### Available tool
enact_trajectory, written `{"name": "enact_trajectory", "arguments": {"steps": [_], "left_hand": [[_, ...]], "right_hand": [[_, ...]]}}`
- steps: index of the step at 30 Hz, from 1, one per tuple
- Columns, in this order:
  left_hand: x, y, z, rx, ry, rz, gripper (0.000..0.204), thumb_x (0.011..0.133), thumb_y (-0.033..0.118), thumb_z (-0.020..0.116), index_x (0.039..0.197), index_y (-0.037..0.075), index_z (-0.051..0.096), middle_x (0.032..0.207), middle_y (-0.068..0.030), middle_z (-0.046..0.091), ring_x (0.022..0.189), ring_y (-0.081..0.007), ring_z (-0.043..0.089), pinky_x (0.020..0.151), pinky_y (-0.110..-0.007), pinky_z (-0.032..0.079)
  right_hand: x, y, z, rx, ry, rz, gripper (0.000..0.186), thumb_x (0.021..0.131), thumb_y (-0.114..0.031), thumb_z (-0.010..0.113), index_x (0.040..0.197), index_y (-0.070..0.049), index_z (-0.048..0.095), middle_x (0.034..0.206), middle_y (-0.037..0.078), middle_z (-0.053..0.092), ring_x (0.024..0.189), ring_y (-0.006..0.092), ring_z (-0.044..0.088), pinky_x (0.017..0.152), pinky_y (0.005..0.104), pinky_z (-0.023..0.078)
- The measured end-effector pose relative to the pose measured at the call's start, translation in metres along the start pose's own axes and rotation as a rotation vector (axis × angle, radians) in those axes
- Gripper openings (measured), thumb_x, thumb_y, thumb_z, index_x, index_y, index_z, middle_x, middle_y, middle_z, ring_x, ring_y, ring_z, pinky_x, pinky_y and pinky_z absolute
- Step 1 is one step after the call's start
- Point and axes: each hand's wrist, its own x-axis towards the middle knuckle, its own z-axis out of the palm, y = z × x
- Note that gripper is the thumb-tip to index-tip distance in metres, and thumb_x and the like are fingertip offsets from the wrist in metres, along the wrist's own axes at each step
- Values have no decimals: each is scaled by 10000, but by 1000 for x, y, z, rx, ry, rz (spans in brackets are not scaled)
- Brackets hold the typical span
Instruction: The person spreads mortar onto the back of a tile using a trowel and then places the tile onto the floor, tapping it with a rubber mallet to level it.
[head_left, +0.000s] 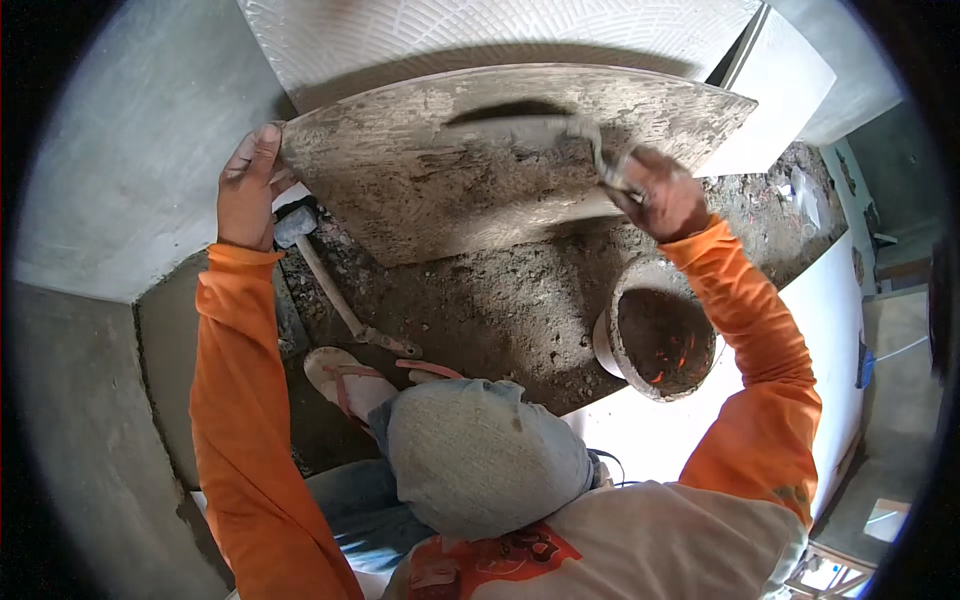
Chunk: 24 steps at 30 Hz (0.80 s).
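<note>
My left hand (252,186) grips the upper left corner of a large tile (420,200), which stands tilted with its back toward me, smeared with grey-brown mortar. My right hand (655,195) is closed on the handle of a trowel (515,128), whose blade lies against or just over the tile's upper middle; motion blurs it. A hammer (322,275) with a pale handle lies on the dirt floor below my left hand. A mortar-crusted bucket (622,330) stands below my right hand, its dark inside partly visible.
More white tiles (480,35) lean behind at the top and top right. Grey walls (110,170) close in at the left. Rubble and a scrap of plastic (805,200) lie at the right on the dirt floor (510,310). My knee and sandalled foot (335,380) are at the bottom.
</note>
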Motion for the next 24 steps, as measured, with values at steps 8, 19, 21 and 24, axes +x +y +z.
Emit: {"name": "enact_trajectory", "arguments": {"steps": [8, 19, 21, 24], "left_hand": [[6, -10, 14, 3, 23, 34, 377, 901, 392, 540, 1108, 79, 578, 1039, -30, 614, 953, -156, 560, 855, -354, 436], [12, -8, 18, 16, 26, 16, 347, 892, 377, 559, 1090, 93, 593, 1005, -8, 623, 901, -117, 571, 775, -307, 455], [15, -16, 21, 13, 7, 1, 345, 894, 375, 556, 1092, 95, 592, 1009, -8, 623, 898, -114, 571, 772, -304, 455], [18, -11, 11, 36, 49, -10, 351, 896, 372, 553, 1098, 87, 586, 1014, -11, 623, 898, -119, 570, 771, -303, 456]], "right_hand": [[-59, 32, 57, 122, -243, -32, 344, 855, -359, 565, 1120, -141, 544, 950, 131, 580, 829, 289, 601, 715, 384, 513], [-52, -22, 145, 109, -429, -5, 378, 865, -339, 541, 1214, -205, 483, 1071, 179, 586, 943, 341, 596, 803, 439, 491], [-64, -13, 161, 33, -432, -51, 358, 852, -350, 563, 1185, -226, 520, 1041, 178, 591, 933, 368, 588, 786, 447, 489], [-55, 15, 108, 250, -571, -41, 378, 813, -355, 619, 1166, -242, 545, 993, 154, 603, 898, 322, 603, 774, 410, 492]]}}
